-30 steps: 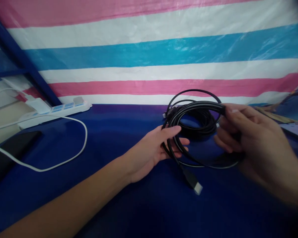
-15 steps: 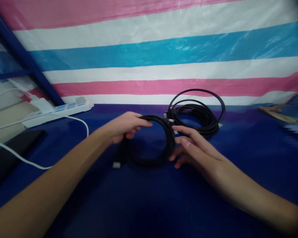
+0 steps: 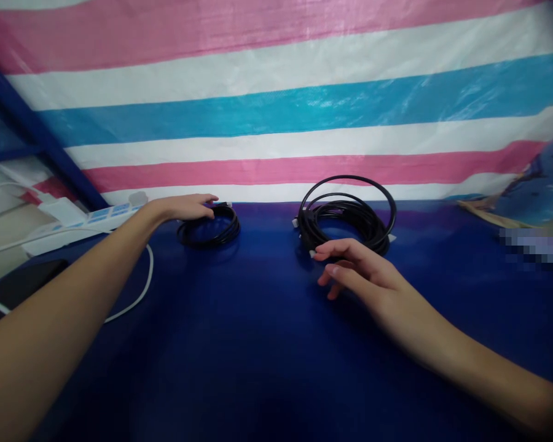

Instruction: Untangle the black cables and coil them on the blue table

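Observation:
A small coil of black cable (image 3: 233,230) lies on the blue tabletop near the striped sheet, with a pale-ended plug at its back edge. My left hand (image 3: 188,207) is over its left rear side, fingers stretched out; whether the fingertips still touch the cable is hard to see. To the right sits a larger coil of black cable (image 3: 373,230), one loop standing up above the rest and pale connector ends at its sides. My right hand (image 3: 359,270) hovers just in front of this larger coil, fingers apart and slightly curled, holding nothing.
A white power strip (image 3: 115,216) with a white plug stands at the left, and a white cord (image 3: 142,294) curves over the table below it. A dark flat object (image 3: 23,283) lies by my left forearm. The striped sheet (image 3: 276,116) hangs along the back edge.
My left hand has carried the small coil from the middle to the back left, where it lies on the table. My right hand has come away from that coil and stays near the larger one.

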`<action>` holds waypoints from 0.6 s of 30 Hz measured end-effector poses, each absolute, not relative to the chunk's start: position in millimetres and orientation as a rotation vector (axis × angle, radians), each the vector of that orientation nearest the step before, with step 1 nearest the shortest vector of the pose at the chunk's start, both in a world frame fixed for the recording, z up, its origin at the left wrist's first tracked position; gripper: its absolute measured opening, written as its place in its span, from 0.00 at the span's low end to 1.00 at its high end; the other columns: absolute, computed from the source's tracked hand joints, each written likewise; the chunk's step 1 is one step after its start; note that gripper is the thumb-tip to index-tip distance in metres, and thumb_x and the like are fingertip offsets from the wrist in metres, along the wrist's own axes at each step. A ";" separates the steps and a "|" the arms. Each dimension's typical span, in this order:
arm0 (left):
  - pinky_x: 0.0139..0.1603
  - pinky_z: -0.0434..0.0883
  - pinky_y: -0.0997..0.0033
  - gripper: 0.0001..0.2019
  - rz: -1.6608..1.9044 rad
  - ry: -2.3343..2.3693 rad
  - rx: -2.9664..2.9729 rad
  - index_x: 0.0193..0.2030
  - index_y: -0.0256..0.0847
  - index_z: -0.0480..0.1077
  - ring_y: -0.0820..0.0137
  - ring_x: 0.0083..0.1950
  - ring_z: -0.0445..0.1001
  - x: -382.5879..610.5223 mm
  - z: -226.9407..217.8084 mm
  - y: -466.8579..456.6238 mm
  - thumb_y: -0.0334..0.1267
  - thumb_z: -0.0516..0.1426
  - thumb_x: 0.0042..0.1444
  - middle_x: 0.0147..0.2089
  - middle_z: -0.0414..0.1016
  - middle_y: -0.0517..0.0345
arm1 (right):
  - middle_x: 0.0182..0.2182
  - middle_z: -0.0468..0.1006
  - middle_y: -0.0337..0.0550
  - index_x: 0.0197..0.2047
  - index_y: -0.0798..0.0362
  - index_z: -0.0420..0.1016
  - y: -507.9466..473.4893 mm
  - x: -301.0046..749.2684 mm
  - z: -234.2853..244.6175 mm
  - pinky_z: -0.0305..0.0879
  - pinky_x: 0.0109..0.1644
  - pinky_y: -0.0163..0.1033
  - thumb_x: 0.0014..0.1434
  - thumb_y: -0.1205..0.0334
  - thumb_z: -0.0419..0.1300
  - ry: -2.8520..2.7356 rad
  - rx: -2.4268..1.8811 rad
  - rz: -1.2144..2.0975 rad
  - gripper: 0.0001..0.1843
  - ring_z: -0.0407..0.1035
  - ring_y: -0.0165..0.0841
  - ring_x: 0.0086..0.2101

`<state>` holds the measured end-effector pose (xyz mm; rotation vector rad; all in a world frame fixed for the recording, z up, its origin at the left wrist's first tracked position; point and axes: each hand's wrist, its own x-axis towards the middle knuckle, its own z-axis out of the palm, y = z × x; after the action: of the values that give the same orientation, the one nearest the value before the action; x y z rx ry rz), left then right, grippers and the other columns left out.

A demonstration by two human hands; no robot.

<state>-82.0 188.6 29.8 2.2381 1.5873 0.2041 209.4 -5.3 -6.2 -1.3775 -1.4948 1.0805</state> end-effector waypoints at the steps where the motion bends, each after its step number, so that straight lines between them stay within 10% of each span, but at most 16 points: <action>1: 0.59 0.60 0.63 0.32 0.201 1.603 2.256 0.62 0.33 0.62 0.55 0.63 0.61 -79.8 29.1 186.9 0.47 0.53 0.51 0.66 0.60 0.42 | 0.30 0.71 0.40 0.44 0.51 0.67 -5.7 209.1 -6.1 0.66 0.36 0.40 0.57 0.54 0.54 -1.505 -1.378 1.069 0.13 0.68 0.31 0.29; 5: 0.68 0.47 0.53 0.33 0.212 1.700 2.301 0.68 0.42 0.52 0.58 0.71 0.47 -63.1 9.1 175.9 0.55 0.33 0.61 0.72 0.47 0.53 | 0.29 0.72 0.40 0.44 0.49 0.68 -7.6 207.4 -5.9 0.69 0.36 0.37 0.59 0.52 0.52 -1.557 -1.384 1.005 0.14 0.69 0.31 0.29; 10: 0.61 0.28 0.28 0.40 0.169 1.843 2.337 0.70 0.49 0.44 0.46 0.72 0.32 -49.5 -26.9 165.5 0.67 0.38 0.55 0.73 0.34 0.53 | 0.29 0.73 0.40 0.43 0.49 0.69 -8.8 204.9 -7.2 0.69 0.33 0.35 0.60 0.52 0.51 -1.613 -1.362 0.925 0.13 0.70 0.30 0.29; 18: 0.63 0.36 0.30 0.28 0.486 1.906 2.421 0.63 0.49 0.61 0.50 0.71 0.44 -49.9 -22.6 155.6 0.56 0.40 0.62 0.70 0.52 0.52 | 0.36 0.76 0.43 0.39 0.50 0.72 0.2 226.2 -2.1 0.67 0.35 0.39 0.62 0.60 0.52 -1.973 -1.261 0.271 0.09 0.72 0.36 0.36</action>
<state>-49.9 155.6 -22.6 2.4205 1.9064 0.4865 226.2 0.2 -2.1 -1.2611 -1.9731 0.2711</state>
